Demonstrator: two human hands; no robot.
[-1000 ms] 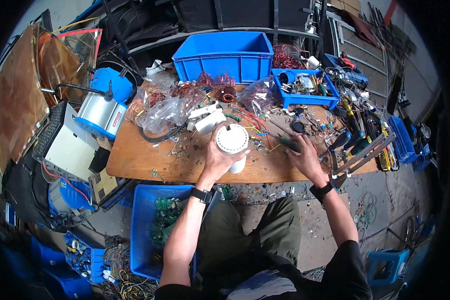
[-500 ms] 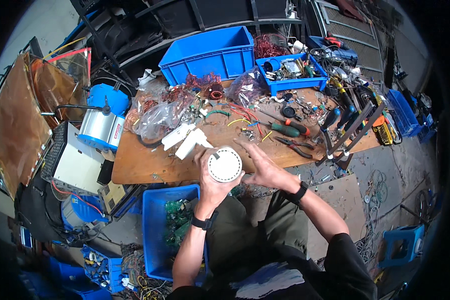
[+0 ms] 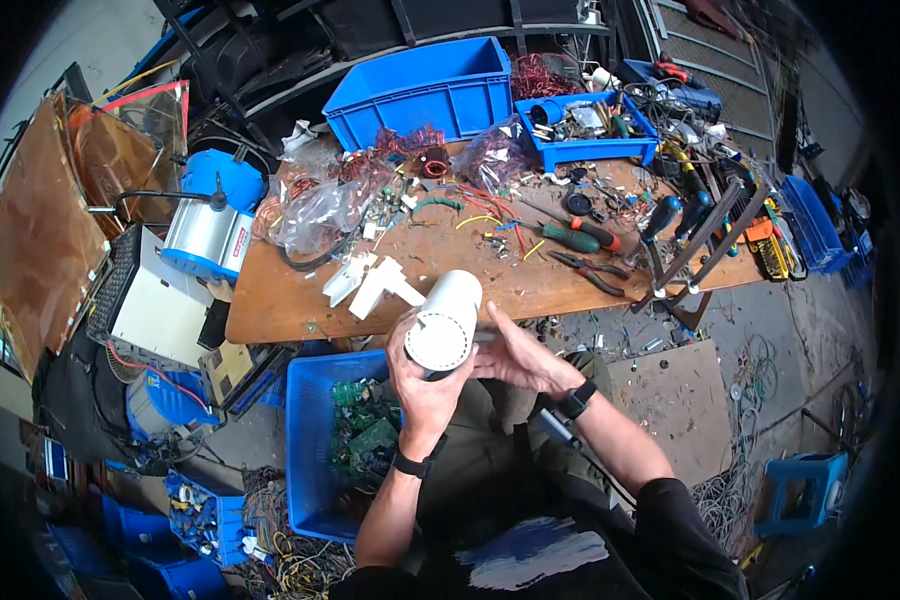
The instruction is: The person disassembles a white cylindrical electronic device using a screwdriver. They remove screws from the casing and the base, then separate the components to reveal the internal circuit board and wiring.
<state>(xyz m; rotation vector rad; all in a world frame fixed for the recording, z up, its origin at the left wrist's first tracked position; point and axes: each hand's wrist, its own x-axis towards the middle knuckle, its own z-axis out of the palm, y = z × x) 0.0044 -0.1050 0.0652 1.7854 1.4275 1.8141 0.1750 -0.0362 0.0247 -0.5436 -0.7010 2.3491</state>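
A white cylindrical housing (image 3: 457, 298), its round end ringed with small slots, is gripped in my left hand (image 3: 425, 390) above my lap, close to the table's front edge. The slotted end tilts toward me. My right hand (image 3: 532, 362) is at its right side, thumb raised and apart from the other fingers; whether those fingertips touch the housing is hard to see. Just beyond my left hand, white plastic pieces (image 3: 380, 288) lie on the wooden table (image 3: 270, 315). A slim grey piece with a dark cable (image 3: 560, 428) shows over my lap, below my right wrist.
Pliers (image 3: 592, 273), screwdrivers (image 3: 570, 236), wire scraps and a clear plastic bag (image 3: 325, 215) litter the table. Blue bins (image 3: 420, 100) stand at its back. A blue crate (image 3: 310, 450) of green circuit boards sits beside my left forearm. A metal frame (image 3: 705, 240) rises at the right.
The housing has tipped, so its long side now shows as well as its slotted end. My right hand has moved lower and closer to it. The grey piece has come into sight over my lap.
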